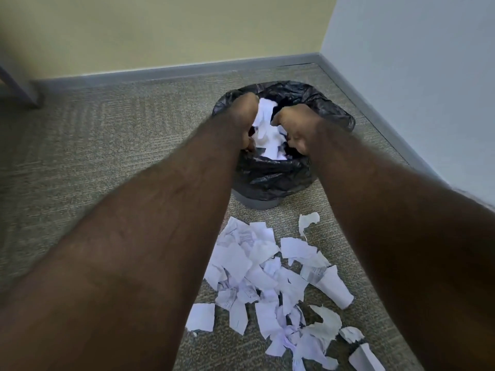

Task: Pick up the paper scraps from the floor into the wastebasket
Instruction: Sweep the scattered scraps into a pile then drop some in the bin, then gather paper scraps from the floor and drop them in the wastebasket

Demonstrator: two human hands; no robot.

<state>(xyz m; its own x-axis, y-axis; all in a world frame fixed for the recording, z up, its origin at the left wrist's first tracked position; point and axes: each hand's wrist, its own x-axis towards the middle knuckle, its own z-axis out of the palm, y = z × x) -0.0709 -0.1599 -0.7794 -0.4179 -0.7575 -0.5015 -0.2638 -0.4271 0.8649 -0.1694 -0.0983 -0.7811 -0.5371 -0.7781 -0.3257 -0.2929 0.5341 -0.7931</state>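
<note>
We note both bare forearms outstretched, left hand [245, 117] and right hand [297, 129] curled over the black-lined grey wastebasket [270, 180], finger closure indeterminate, white torn paper scraps [267, 279] heaped on carpet nearby, more scraps between the hands.

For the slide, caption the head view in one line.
Both hands, left hand and right hand, drop white paper scraps into the black-lined wastebasket; a pile of scraps remains on the carpet.

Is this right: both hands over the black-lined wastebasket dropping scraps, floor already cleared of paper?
Not cleared. The head view shows a large pile of paper scraps on the carpet in front of the wastebasket. The rest holds: left hand and right hand are over it with scraps.
</note>
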